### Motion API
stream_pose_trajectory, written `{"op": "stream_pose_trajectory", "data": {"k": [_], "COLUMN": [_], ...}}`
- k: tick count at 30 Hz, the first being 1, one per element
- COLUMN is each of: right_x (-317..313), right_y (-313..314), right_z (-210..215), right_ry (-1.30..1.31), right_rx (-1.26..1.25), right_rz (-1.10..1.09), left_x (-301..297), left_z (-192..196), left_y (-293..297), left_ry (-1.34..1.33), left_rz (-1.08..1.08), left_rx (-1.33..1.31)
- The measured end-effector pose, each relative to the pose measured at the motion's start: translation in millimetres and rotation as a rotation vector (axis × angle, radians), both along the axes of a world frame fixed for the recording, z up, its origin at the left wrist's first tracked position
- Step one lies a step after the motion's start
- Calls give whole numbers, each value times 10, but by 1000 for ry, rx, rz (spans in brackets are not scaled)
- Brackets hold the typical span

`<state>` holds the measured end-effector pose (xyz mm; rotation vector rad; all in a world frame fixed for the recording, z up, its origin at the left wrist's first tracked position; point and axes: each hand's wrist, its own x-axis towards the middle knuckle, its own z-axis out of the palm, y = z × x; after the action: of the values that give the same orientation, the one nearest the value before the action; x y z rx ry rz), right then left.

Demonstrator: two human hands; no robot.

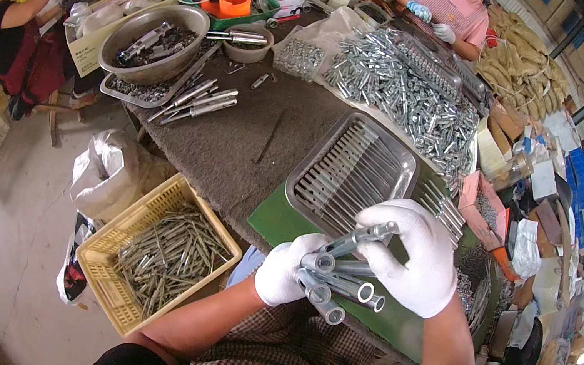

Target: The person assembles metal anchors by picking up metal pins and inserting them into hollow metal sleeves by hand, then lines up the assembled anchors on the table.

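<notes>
Metal tubes (348, 285) sit bunched between the two hands I watch from far off. On the left, the left hand (287, 269) is curled round the bunch. The top tube (362, 236) slants up and right from it to the right hand (411, 258), half curled and touching that tube; I can't see if it grips

A workshop: heaped metal parts (401, 96), piled sacks (521, 59), yellow plastic crate (103, 290).
</notes>
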<state>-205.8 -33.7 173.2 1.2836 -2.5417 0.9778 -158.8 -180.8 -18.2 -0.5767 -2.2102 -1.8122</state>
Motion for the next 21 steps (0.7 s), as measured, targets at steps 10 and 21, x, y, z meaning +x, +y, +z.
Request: {"op": "stream_pose_trajectory", "data": {"k": [10, 21], "right_x": [-386, -1786], "right_y": [136, 91], "right_z": [-106, -1063], "right_ry": [-406, 144], "right_rx": [-125, 572], "right_rz": [371, -705], "left_x": [-35, -18], "left_z": [102, -40], "left_y": [-32, -6], "left_ry": [-5, -80], "left_rz": [-81, -84], "left_rx": [-80, 62]}}
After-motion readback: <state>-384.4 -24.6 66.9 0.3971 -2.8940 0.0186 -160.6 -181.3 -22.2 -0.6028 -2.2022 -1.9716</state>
